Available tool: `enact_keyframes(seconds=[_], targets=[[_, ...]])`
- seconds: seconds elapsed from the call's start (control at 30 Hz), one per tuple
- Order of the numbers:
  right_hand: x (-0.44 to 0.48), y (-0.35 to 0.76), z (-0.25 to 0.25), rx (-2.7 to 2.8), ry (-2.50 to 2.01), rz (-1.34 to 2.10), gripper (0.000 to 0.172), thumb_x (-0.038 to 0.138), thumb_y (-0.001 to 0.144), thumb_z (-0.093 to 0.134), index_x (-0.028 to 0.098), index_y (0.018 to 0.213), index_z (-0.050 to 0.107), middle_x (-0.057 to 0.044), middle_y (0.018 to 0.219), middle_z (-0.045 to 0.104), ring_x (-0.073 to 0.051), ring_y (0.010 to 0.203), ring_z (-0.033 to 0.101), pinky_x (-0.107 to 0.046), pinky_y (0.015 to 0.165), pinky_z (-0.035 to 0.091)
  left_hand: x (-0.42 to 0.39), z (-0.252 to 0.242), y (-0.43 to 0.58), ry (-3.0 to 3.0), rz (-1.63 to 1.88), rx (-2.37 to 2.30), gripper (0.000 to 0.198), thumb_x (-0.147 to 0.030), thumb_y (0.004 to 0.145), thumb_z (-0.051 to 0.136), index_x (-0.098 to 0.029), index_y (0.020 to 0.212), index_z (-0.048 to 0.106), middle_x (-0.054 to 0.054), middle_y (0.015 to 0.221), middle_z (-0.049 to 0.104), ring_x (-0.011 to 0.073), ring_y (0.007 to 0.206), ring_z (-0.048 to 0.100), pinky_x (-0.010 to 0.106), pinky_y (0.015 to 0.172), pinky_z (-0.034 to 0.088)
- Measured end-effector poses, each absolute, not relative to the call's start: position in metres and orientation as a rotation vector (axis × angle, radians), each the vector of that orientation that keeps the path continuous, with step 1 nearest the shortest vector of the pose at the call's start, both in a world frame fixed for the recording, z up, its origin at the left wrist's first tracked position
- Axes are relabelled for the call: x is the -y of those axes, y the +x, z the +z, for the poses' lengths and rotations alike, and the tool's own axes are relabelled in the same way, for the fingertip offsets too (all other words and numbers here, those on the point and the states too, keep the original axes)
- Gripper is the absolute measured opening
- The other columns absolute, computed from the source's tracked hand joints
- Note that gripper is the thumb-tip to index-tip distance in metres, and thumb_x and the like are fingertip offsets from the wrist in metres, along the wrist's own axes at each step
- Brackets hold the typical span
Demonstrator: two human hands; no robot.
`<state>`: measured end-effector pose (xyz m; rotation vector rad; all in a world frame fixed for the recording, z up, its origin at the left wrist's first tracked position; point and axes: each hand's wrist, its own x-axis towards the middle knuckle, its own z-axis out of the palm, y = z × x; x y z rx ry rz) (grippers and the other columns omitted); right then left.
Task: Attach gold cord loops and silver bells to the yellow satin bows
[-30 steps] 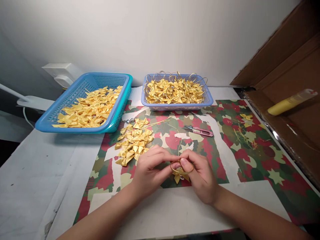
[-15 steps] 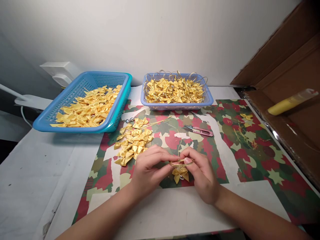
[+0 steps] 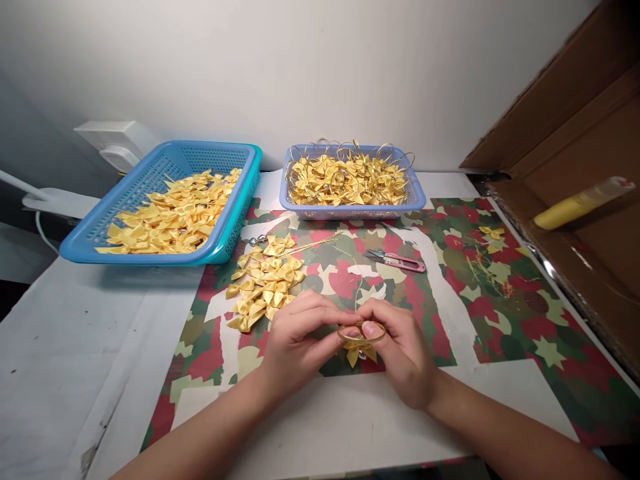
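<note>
My left hand (image 3: 303, 340) and my right hand (image 3: 400, 347) meet over the front of the patterned mat, fingers pinched together. Between them they hold a loop of gold cord (image 3: 361, 341), both thumbs lying inside the ring. A yellow ribbon bow (image 3: 355, 355) with a small silvery piece hangs just below the loop, partly hidden by the fingers. From the fingertips a thin strand of cord (image 3: 359, 290) runs away across the mat. Left of my hands lies a pile of yellow bows (image 3: 270, 280), with loose gold cords (image 3: 315, 243) at its far side.
Thread snips (image 3: 397, 261) lie beyond my right hand. A blue basket (image 3: 80, 247) of bows stands at left, another basket (image 3: 350, 212) of corded bows at the back. Thread scraps (image 3: 485, 270) lie at right, near a yellow tube (image 3: 575, 207) by a cardboard box (image 3: 555, 113).
The gold loop has tilted and shows rounder, now covering more of the bow. My right fingers have shifted slightly left; the view has moved a little.
</note>
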<state>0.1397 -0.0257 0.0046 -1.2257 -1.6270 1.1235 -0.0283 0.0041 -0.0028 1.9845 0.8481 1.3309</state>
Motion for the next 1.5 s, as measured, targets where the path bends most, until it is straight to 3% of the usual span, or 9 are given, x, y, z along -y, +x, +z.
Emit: enact_keyframes(seconds=[0.3,0.53,0.77,0.87,1.0,1.1,1.2,1.33,1.5], targets=[[0.022,0.140,0.002,1.325,-1.182,1.449,0.028,0.033,0.091,0.047,0.019,0.066,0.048,0.004,0.059,0.041,-0.011,0.054,0.036,-0.024,0.050,0.031,-0.005,-0.003,-0.028,2.031,1.315,-0.835,0.010,-0.013,0.081,0.070,-0.021,0.087,0.073,0.002,0.069,0.071,0.0131,0.061,0.063,0.026,0.058,0.047],[0.022,0.141,0.003,1.425,-1.212,1.312,0.028,0.031,0.091,0.048,0.019,0.067,0.050,0.003,0.059,0.047,-0.012,0.054,0.043,-0.024,0.051,0.035,-0.005,-0.001,-0.029,2.036,1.290,-0.890,0.009,-0.015,0.081,0.070,-0.021,0.088,0.069,0.001,0.071,0.069,0.0133,0.063,0.061,0.027,0.059,0.046],[0.019,0.146,0.005,1.553,-1.271,1.096,0.029,0.030,0.092,0.048,0.020,0.065,0.045,0.004,0.057,0.044,-0.011,0.055,0.039,-0.024,0.052,0.033,-0.002,0.004,-0.030,2.327,0.543,-1.107,0.019,-0.035,0.073,0.068,-0.019,0.079,0.062,0.004,0.078,0.062,0.0216,0.074,0.051,0.035,0.064,0.038],[0.018,0.147,0.005,1.600,-1.287,1.065,0.028,0.028,0.092,0.046,0.020,0.065,0.045,0.004,0.057,0.044,-0.011,0.054,0.039,-0.025,0.052,0.032,0.000,0.000,-0.027,2.421,0.436,-1.112,0.020,-0.038,0.076,0.065,-0.018,0.078,0.063,0.005,0.081,0.063,0.0227,0.076,0.052,0.036,0.064,0.036],[0.015,0.148,0.007,1.651,-1.337,1.066,0.028,0.027,0.092,0.045,0.020,0.065,0.046,0.003,0.057,0.046,-0.012,0.055,0.041,-0.025,0.052,0.033,0.001,-0.006,-0.026,2.449,0.470,-1.119,0.012,-0.029,0.079,0.064,-0.018,0.076,0.063,0.004,0.079,0.064,0.0205,0.072,0.053,0.034,0.063,0.037],[0.012,0.151,0.010,1.646,-1.371,1.077,0.028,0.027,0.093,0.045,0.020,0.066,0.047,0.003,0.058,0.047,-0.012,0.055,0.043,-0.025,0.052,0.034,0.001,-0.008,-0.026,2.261,0.643,-1.094,0.010,-0.021,0.080,0.064,-0.019,0.071,0.060,0.002,0.070,0.062,0.0158,0.063,0.053,0.028,0.056,0.039],[0.009,0.155,0.014,1.704,-1.302,1.026,0.029,0.025,0.094,0.045,0.020,0.066,0.051,-0.002,0.076,0.057,-0.016,0.071,0.055,-0.028,0.062,0.043,0.000,-0.005,-0.027,1.806,0.729,-1.139,0.012,-0.017,0.079,0.064,-0.018,0.068,0.059,-0.003,0.058,0.059,0.0104,0.050,0.052,0.020,0.045,0.037],[0.008,0.157,0.018,1.810,-1.230,0.986,0.026,0.021,0.094,0.046,0.019,0.071,0.057,-0.007,0.096,0.058,-0.019,0.088,0.058,-0.032,0.074,0.047,-0.002,0.000,-0.027,1.271,0.619,-1.179,0.019,-0.031,0.074,0.074,-0.016,0.070,0.063,-0.001,0.055,0.063,0.0122,0.048,0.058,0.020,0.044,0.041],[0.010,0.154,0.016,1.939,-1.172,0.911,0.021,0.016,0.092,0.046,0.019,0.075,0.058,-0.009,0.097,0.059,-0.020,0.092,0.060,-0.030,0.069,0.047,-0.004,0.003,-0.026,0.982,0.593,-1.096,0.033,-0.038,0.060,0.085,-0.014,0.072,0.065,-0.001,0.054,0.064,0.0109,0.047,0.058,0.020,0.045,0.043]])
